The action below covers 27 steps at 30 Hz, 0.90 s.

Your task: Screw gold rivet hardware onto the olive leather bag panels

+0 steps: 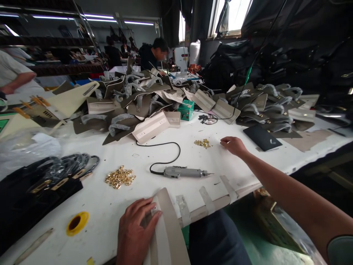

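Observation:
My left hand (138, 226) grips a taupe and beige bag panel (168, 235) at the table's near edge, with the thumb lying on its pale face. Further out, my right hand (234, 145) rests low over the table, its fingers drawn together; whatever they hold, if anything, is too small to make out. Just left of those fingers lies a small heap of tiny gold screws (202, 143). Between my hands a grey electric screwdriver (186, 172) points right, its black cord curling away behind. A larger pile of gold metal fittings (120, 177) sits on the left.
Bag panels with wrapped handles (143, 95) are heaped across the back, beside a green box (186, 110). A black notebook (261, 137) lies right. Black bag pieces (41, 191) and a yellow tape roll (77, 223) occupy the left. Another person (149, 55) works behind.

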### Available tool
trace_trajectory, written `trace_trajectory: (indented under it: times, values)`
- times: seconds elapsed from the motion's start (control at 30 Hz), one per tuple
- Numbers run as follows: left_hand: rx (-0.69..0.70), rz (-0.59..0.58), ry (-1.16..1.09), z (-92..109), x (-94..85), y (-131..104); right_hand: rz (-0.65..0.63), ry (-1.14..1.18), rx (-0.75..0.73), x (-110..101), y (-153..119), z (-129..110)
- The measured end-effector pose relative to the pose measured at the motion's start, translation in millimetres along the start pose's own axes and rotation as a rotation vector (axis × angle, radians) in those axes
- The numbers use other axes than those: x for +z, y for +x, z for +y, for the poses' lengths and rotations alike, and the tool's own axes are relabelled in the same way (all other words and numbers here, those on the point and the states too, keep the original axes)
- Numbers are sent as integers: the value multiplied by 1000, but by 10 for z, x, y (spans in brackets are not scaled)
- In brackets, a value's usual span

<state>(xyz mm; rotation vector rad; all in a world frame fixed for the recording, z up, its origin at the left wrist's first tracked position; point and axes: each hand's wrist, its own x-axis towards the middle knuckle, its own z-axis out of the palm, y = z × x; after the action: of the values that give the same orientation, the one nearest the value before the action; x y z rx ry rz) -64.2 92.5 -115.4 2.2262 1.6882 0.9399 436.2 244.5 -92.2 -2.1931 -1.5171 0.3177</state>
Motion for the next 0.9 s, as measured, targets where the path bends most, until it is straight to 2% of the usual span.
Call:
trace_trajectory:
  times: [0.23,0.5,0.67,0.9]
  values:
    - [-27,-25,10,-32,20,-18,-68,-150,16,136,24,-45]
    - [-62,-39,-8,61,-32,-14,-122,-261,7,84,90,-137]
    - [-72,-40,3,120,-54,-3,-87,-341,-47,82,35,-181]
    - [-89,-63,14,151,-76,-17,-29,-325,-16,90,-41,-216]
